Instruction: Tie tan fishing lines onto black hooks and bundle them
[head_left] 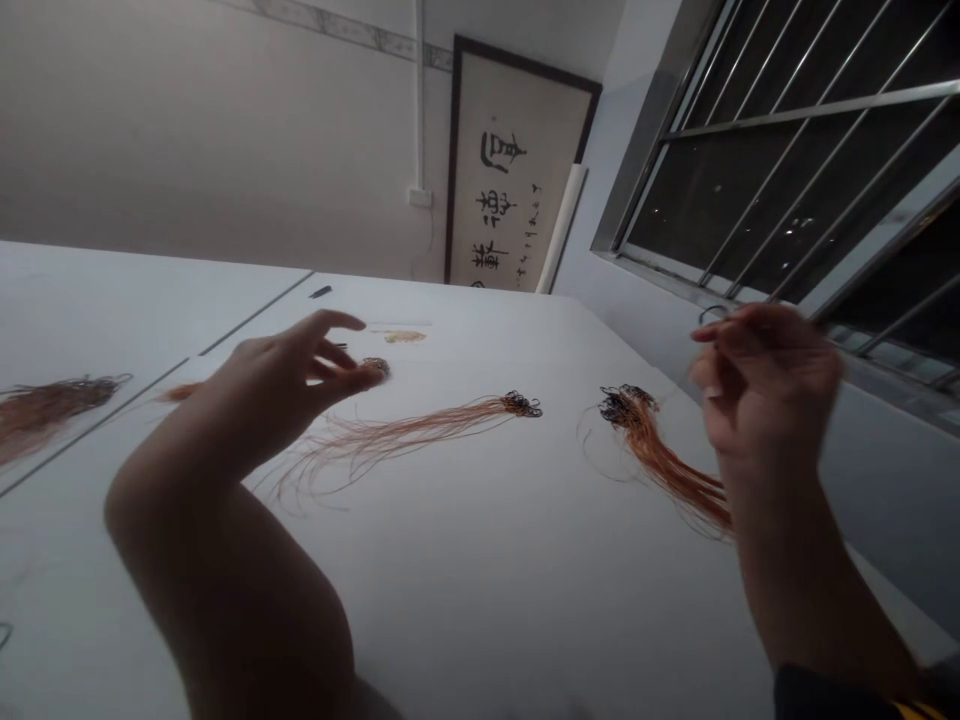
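Note:
My right hand (772, 375) is raised at the right, its fingertips pinched on a small dark loop (712, 314); whether it is a closed ring or a hook I cannot tell. My left hand (307, 365) hovers over the white table with thumb and fingers apart. Just beyond its thumb lies a small dark clump (376, 367), partly hidden. Between the hands a bundle of thin orange-brown strands (427, 425) lies spread, with dark loops (523, 404) at one end. Closer to my right hand is a thicker strand bundle (667, 465), also with dark looped ends (628, 403).
Another strand bundle (56, 410) rests at the far left of the white table (525, 560). A dark small object (321, 292) and a flat clear packet (405, 335) lie toward the back. A barred window (787, 180) and framed calligraphy (517, 170) are on the walls behind.

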